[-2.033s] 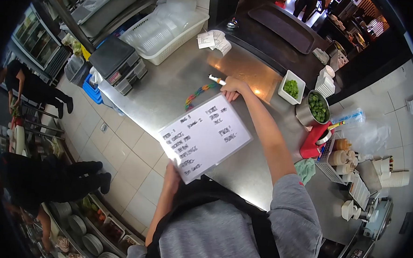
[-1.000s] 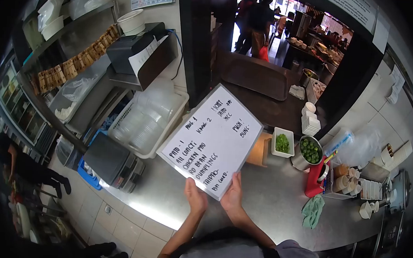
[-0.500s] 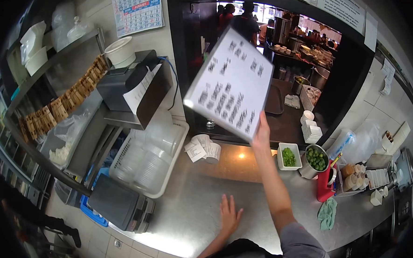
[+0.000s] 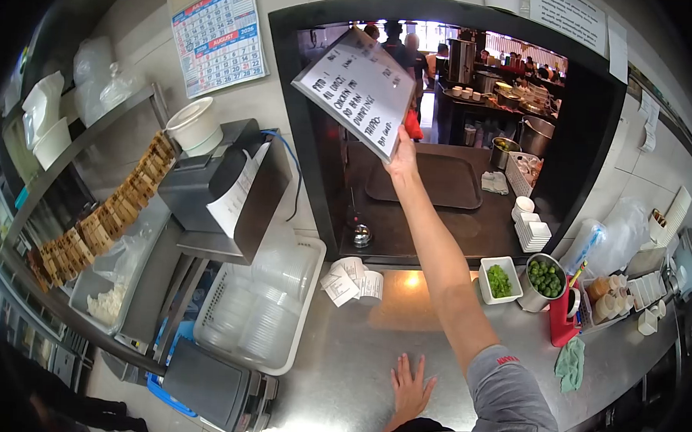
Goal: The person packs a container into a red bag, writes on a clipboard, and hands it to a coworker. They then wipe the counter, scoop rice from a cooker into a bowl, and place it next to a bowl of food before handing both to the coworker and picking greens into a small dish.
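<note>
My right hand (image 4: 403,156) grips a small whiteboard (image 4: 356,95) by its lower right corner, with my arm stretched into the serving window. Black handwriting covers the board, which tilts in the opening above a dark tray (image 4: 434,181). My left hand (image 4: 410,387) lies flat on the steel counter (image 4: 330,372), fingers spread and holding nothing. Curled paper receipts (image 4: 350,283) sit near the window ledge, left of my right arm. Right of that arm stand a white tub of chopped greens (image 4: 501,280) and a metal pot of small green fruit (image 4: 544,277).
Left on the counter are a crate of clear plastic containers (image 4: 259,313) and a receipt printer (image 4: 208,162). A call bell (image 4: 362,235) and stacked white dishes (image 4: 531,232) stand in the window. A red tape dispenser (image 4: 563,321) and green cloth (image 4: 570,365) lie right. People (image 4: 413,55) are beyond.
My right hand has pushed the whiteboard farther into the window, up and left in view. The camera view has shifted; my left hand stays flat on the counter.
</note>
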A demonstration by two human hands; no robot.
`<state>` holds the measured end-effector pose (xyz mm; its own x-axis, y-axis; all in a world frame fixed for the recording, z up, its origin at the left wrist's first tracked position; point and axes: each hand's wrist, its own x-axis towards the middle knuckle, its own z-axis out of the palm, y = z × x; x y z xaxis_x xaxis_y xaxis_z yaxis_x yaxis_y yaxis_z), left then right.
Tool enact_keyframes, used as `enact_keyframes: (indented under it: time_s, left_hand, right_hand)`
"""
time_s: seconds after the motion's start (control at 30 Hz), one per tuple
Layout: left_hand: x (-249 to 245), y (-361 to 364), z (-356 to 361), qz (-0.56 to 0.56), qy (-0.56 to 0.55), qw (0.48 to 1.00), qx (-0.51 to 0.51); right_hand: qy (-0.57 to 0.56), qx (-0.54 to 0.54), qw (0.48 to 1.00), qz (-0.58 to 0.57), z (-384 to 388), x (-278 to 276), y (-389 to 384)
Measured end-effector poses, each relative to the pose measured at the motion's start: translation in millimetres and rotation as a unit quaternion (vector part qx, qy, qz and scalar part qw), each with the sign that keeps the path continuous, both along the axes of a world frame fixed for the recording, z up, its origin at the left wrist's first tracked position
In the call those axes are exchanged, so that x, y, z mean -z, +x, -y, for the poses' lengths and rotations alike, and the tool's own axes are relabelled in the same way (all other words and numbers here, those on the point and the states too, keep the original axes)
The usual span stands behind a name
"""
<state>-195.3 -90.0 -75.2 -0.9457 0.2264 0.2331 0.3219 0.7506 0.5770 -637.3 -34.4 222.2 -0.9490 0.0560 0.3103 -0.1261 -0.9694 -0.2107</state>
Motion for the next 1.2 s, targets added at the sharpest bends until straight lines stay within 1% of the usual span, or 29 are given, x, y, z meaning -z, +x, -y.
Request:
enact_keyframes:
  time_s: [0.03, 0.07, 0.4, 0.63, 0.77, 0.9, 0.97, 1.0, 1.2]
  left_hand:
    - [-1, 0, -1, 0.001, 0.0, 1.0, 0.002]
    - [-2, 0, 0, 0.002, -0.001, 1.0, 0.003]
    - [-7, 0, 1, 0.0, -0.006, 1.0, 0.015]
    - [-5, 1, 2, -0.01, 0.006, 1.0, 0.013]
    - [-3, 0, 1, -0.015, 0.013, 1.0, 0.01]
    - [-1, 1, 1, -0.018, 0.017, 1.0, 0.007]
    - [0, 2, 1, -0.018, 0.013, 1.0, 0.008]
    - [0, 0, 1, -0.021, 0.012, 1.0, 0.008]
    - [3, 1, 0, -0.02, 0.011, 1.0, 0.012]
  right_hand:
    - [-0.002, -0.002, 1.0, -0.01, 3, -3, -1]
    - [0.028, 0.008, 1.0, -0.005, 4, -5, -1]
    - [0.008, -0.004, 1.0, -0.027, 10, -11, -20]
    - [0.017, -0.012, 0.999, -0.033, 6, -13, -10]
    - [0.035, 0.009, 0.999, -0.003, 4, -18, -6]
    - [0.034, -0.015, 0.999, -0.004, -3, -16, -22]
    - [0.028, -0.013, 0.999, -0.019, -6, -12, -27]
    - [0.044, 0.019, 0.999, -0.023, -5, -11, -31]
    - [0.02, 0.005, 1.0, 0.005, 2, -25, -7]
